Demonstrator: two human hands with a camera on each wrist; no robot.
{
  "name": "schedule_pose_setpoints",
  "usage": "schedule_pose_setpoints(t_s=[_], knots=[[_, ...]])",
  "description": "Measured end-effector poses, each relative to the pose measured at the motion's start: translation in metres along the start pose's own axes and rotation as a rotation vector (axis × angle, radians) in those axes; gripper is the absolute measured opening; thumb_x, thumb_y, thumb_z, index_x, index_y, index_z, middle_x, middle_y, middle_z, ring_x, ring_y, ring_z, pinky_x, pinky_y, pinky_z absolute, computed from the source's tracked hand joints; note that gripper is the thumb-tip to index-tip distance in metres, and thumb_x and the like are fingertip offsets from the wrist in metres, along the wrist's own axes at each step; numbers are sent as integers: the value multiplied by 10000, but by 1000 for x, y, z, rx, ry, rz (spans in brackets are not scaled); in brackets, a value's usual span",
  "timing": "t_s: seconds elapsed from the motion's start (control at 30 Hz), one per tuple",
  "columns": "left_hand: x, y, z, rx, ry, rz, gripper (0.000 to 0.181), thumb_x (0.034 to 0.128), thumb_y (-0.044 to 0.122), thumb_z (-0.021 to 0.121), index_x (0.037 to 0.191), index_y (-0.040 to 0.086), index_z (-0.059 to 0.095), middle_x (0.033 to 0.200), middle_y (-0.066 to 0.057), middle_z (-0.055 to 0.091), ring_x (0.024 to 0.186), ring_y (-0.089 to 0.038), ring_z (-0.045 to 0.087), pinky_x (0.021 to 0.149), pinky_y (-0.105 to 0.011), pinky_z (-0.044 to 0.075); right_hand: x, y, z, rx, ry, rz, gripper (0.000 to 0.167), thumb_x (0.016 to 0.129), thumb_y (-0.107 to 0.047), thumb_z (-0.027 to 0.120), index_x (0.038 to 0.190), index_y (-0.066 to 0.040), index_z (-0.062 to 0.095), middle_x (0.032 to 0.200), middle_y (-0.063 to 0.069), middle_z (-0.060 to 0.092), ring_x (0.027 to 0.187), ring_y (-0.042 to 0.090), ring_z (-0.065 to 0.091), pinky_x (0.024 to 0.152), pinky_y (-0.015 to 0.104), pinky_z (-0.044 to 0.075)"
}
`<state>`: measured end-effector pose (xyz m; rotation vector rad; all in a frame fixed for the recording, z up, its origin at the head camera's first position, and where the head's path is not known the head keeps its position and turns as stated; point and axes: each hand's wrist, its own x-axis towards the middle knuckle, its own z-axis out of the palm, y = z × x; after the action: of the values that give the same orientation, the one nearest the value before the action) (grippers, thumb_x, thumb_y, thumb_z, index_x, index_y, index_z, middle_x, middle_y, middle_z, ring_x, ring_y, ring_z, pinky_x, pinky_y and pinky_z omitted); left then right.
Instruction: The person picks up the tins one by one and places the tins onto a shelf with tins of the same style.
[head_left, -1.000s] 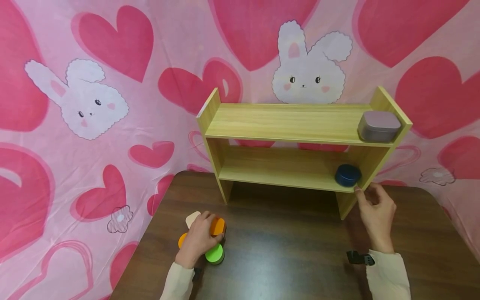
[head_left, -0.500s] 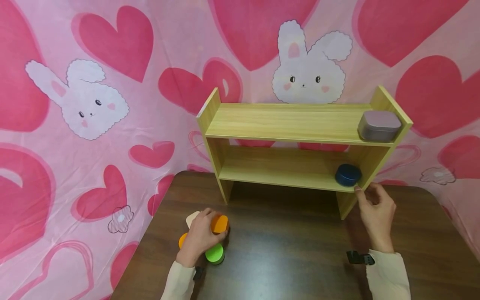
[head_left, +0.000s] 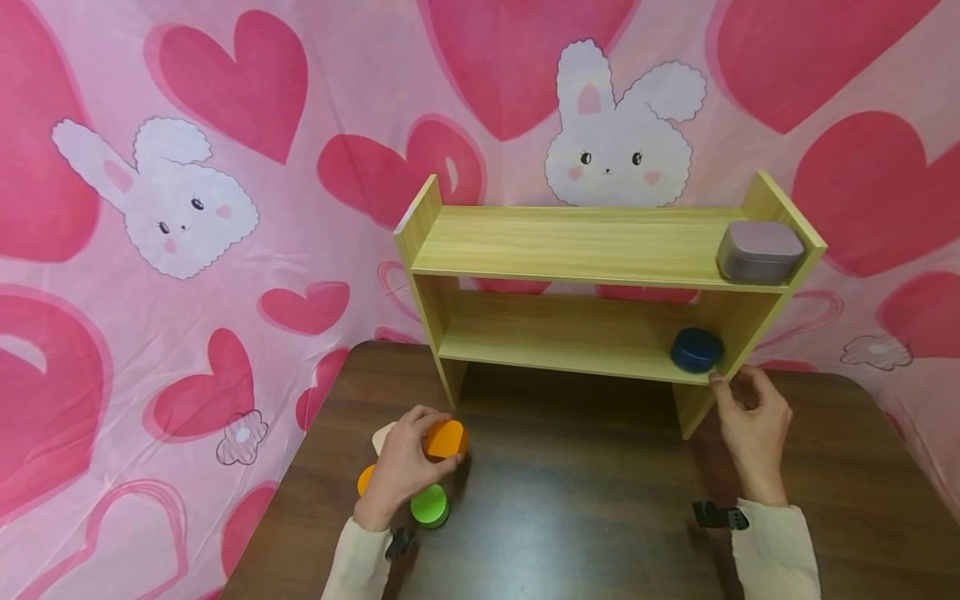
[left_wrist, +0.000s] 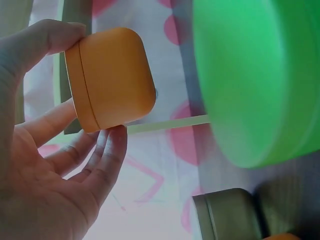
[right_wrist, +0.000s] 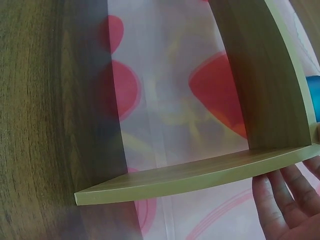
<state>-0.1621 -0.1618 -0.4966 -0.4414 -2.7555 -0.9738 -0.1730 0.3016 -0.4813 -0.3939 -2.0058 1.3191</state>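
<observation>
My left hand (head_left: 405, 467) pinches an orange tin (head_left: 447, 439) between thumb and fingers at the table's left; in the left wrist view the orange tin (left_wrist: 112, 77) appears tilted, clasped by its lid edge and base. Beside that hand stand a green-lidded round tin (head_left: 430, 506), a cream-topped tin (head_left: 383, 437) and another orange one (head_left: 365, 480), partly hidden. My right hand (head_left: 756, 429) grips the right side panel of the wooden shelf (head_left: 555, 358). In the right wrist view the fingers of that hand (right_wrist: 295, 200) lie against the panel's outer face (right_wrist: 200, 177).
A dark blue round tin (head_left: 696, 350) sits at the right end of the middle board. On the top board's right end rests a pinkish-grey tin (head_left: 760, 252). Behind the brown table (head_left: 570, 517) hangs a pink cloth (head_left: 300, 208) with hearts and rabbits.
My left hand has shifted slightly right and away from me, bringing the orange tin out from the other tins and tilting it. My right hand stays at the shelf's side.
</observation>
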Motion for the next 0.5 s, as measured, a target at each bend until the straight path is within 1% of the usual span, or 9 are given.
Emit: schedule_pose_setpoints(t_s=[0.07, 0.17, 0.37, 0.5], knots=[[0, 3, -2, -10, 3, -1, 520, 697, 240, 936, 1179, 151, 764, 1099, 44, 689, 910, -90, 612, 806, -241, 580, 0, 0, 0, -2, 1, 1, 254, 921, -137, 754, 1123, 16, 739, 835, -395, 612, 754, -195, 600, 676, 9, 443], [1, 8, -6, -12, 7, 16, 529, 700, 245, 939, 1190, 150, 764, 1109, 44, 692, 924, -90, 619, 812, -238, 587, 1, 1, 0, -2, 2, -2, 251, 921, -136, 754, 1121, 15, 740, 834, -394, 614, 754, -197, 602, 673, 9, 440], [5, 18, -13, -16, 20, 68, 546, 699, 256, 943, 1199, 137, 760, 1134, 38, 698, 947, -104, 642, 831, -252, 607, 1, 1, -1, 4, 7, -2, 250, 921, -138, 755, 1118, 15, 737, 826, -392, 615, 760, -197, 603, 666, 9, 441], [8, 26, -19, 7, 31, 104, 553, 691, 263, 941, 1200, 141, 759, 1139, 36, 695, 972, -123, 657, 843, -278, 616, 0, 1, -1, 3, 0, -1, 256, 922, -138, 753, 1126, 16, 737, 833, -394, 612, 762, -202, 602, 674, 9, 446]])
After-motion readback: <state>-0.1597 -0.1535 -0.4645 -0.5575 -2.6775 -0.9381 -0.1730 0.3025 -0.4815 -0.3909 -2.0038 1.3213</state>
